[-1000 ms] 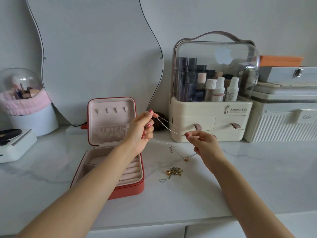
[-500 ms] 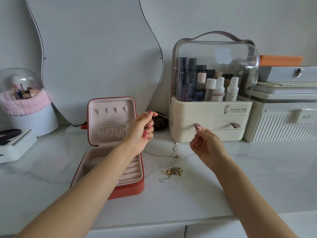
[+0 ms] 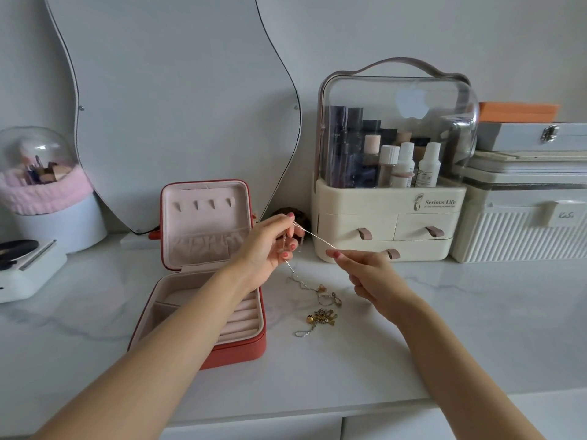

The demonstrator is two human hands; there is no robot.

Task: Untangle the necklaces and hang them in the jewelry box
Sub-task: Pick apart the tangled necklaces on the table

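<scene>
Red jewelry box [image 3: 222, 350], lid upright, open on the counter. Left hand [image 3: 265, 249] and right hand [image 3: 370, 274] each pinch a silver necklace [image 3: 313, 235]; the taut span slants down rightward, the rest trailing to the marble counter [image 3: 476, 312]. Cream organiser [image 3: 387, 217], printed "Serious Life".

"Serious Life" on cosmetics organizer [image 3: 355, 198]
</scene>
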